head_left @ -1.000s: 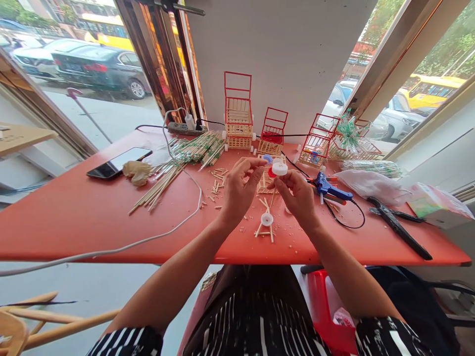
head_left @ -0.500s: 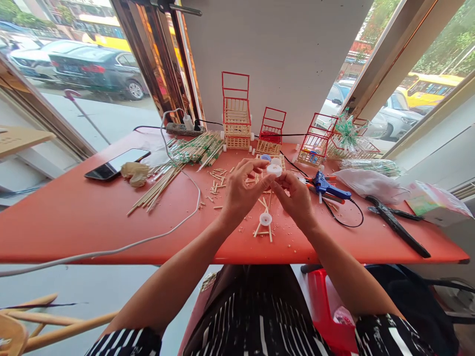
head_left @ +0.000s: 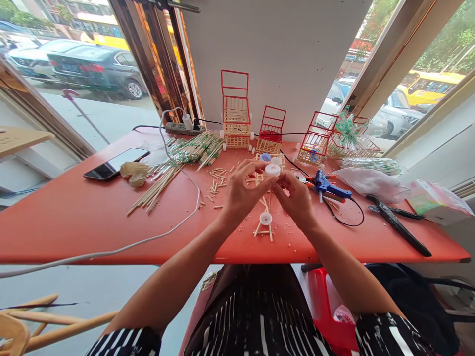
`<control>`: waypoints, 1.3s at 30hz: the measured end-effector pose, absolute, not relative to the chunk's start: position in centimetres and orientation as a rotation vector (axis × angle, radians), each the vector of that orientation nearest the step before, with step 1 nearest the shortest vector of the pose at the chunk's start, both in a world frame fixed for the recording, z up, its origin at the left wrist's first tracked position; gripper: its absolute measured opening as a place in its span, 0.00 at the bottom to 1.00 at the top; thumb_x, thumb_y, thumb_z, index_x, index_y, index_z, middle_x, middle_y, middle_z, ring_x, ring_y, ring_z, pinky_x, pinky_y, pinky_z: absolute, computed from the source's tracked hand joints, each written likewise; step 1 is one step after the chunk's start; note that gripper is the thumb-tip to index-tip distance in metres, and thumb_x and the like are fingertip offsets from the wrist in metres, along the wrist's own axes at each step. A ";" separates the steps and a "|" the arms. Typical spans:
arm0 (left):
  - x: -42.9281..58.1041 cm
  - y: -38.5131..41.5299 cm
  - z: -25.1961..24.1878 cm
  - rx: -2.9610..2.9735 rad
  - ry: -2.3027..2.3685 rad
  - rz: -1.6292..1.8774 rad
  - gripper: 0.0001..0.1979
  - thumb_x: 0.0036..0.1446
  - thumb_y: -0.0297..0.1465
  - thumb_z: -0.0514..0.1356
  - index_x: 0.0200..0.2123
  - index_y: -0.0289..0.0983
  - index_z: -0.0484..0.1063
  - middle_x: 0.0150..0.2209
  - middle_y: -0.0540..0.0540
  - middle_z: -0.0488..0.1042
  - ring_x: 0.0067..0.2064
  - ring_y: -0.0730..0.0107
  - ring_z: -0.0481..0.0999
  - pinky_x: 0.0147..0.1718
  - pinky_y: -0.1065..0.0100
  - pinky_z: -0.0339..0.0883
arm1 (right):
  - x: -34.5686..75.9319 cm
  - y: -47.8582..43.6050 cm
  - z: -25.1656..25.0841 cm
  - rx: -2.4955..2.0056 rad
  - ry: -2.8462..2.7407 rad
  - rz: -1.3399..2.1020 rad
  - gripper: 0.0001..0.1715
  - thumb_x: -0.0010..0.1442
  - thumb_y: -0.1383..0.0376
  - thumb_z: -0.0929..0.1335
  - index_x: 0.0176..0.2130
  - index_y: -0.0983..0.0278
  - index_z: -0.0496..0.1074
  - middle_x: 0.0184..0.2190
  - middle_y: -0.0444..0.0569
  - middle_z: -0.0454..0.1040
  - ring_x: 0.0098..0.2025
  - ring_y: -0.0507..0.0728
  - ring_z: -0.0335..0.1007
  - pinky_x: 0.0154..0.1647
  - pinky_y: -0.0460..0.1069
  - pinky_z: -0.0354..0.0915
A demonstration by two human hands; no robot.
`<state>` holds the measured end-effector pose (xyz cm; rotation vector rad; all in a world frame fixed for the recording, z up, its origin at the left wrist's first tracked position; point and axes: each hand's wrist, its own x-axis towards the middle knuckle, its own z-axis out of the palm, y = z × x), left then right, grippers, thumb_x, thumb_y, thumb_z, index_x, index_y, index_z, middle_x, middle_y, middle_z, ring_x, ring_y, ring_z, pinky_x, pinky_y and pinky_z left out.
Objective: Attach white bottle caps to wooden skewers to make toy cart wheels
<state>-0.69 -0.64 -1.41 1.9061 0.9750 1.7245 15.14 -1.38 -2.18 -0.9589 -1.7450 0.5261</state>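
A round white bottle cap (head_left: 272,170) is held up above the table between my two hands. My left hand (head_left: 241,190) grips it from the left, fingers curled over and thumb underneath. From the right, the pinched fingertips of my right hand (head_left: 295,195) meet the cap's lower edge; their exact grip is partly hidden. Below my hands, a second white cap (head_left: 265,218) lies on a few short wooden sticks (head_left: 270,233). Just beyond my fingers are a blue cap (head_left: 264,157) and a whitish cap (head_left: 276,161), by a stick frame (head_left: 282,162) that my hands partly cover.
Small stick carts (head_left: 236,118) with red frames stand at the back. Bundled sticks (head_left: 193,151), cut pieces (head_left: 218,179) and a phone (head_left: 117,164) lie left on the red table (head_left: 208,249). A white cable (head_left: 148,240) crosses it. Rightward are a blue glue gun (head_left: 328,187) and a black tool (head_left: 397,225).
The white cap has shifted very slightly left and tilted, its face now turned more toward me. Both hands stay in nearly the same place.
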 end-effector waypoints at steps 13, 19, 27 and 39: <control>-0.6 -0.8 -1.3 1.892 0.974 1.729 0.07 0.58 0.31 0.67 0.41 0.39 0.79 0.41 0.46 0.82 0.42 0.67 0.78 0.40 0.65 0.70 | 15.2 -1.3 -2.2 -0.987 -1.756 0.493 0.15 0.67 0.52 0.69 0.36 0.60 0.70 0.31 0.44 0.77 0.32 0.53 0.71 0.36 0.49 0.66; -0.6 -0.8 -1.2 1.901 0.990 1.734 0.06 0.57 0.29 0.66 0.40 0.39 0.79 0.41 0.46 0.82 0.43 0.66 0.78 0.40 0.65 0.71 | 15.1 -1.4 -2.1 -0.979 -1.752 0.529 0.15 0.67 0.52 0.69 0.36 0.59 0.70 0.31 0.44 0.78 0.33 0.53 0.73 0.36 0.49 0.67; -0.6 -0.9 -1.1 1.919 1.010 1.743 0.07 0.57 0.29 0.66 0.41 0.39 0.78 0.41 0.47 0.81 0.42 0.66 0.78 0.40 0.65 0.71 | 15.1 -1.4 -2.2 -0.975 -1.750 0.530 0.14 0.67 0.53 0.69 0.35 0.59 0.70 0.31 0.44 0.77 0.33 0.53 0.72 0.34 0.49 0.67; -0.6 -0.3 -1.7 1.882 0.974 1.730 0.19 0.55 0.33 0.70 0.51 0.41 0.76 0.44 0.46 0.81 0.42 0.67 0.78 0.41 0.65 0.71 | 15.3 -1.0 -2.4 -0.966 -1.675 0.545 0.22 0.64 0.44 0.69 0.36 0.59 0.69 0.31 0.44 0.74 0.33 0.54 0.71 0.34 0.49 0.67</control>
